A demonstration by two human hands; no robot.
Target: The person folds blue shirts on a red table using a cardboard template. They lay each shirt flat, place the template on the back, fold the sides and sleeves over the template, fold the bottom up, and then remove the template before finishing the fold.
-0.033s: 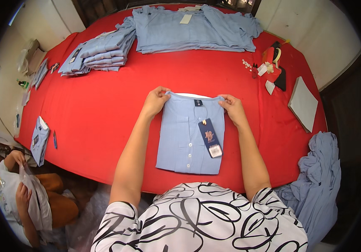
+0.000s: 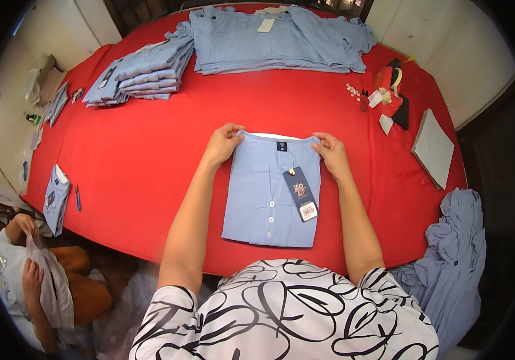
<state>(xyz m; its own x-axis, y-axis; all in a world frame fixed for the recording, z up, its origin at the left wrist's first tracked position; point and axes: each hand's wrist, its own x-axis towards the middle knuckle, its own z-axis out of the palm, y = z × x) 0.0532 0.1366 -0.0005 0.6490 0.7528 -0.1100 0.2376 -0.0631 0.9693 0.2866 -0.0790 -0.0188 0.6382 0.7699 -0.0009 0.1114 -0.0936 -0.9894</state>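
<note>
Right now you have one light blue buttoned shirt (image 2: 272, 192) folded into a neat rectangle on the red cloth-covered counter (image 2: 149, 174), just in front of your body, with one dark hang tag (image 2: 300, 193) lying on its front. Your left hand (image 2: 224, 144) pinches the left shoulder corner and your right hand (image 2: 331, 153) pinches the right one, each grip closed narrowly on the fabric at the collar end. Judging from how flat and square it lies, the folding looks nearly done, with only the collar edge being squared up. To your right, one loose heap of crumpled blue shirts (image 2: 452, 252) hangs off the counter edge, apparently unfolded; how many are in it cannot be told. At the left edge lies one small folded blue piece (image 2: 56, 198) beside one pen (image 2: 78, 197). Farther right sit one flat grey board (image 2: 432, 149) and a cluster of red and black sewing bits (image 2: 389, 96). At the far side there are two stacks: a folded stack of blue shirts (image 2: 143, 72) and a wider spread pile of blue shirts (image 2: 278, 39).
</note>
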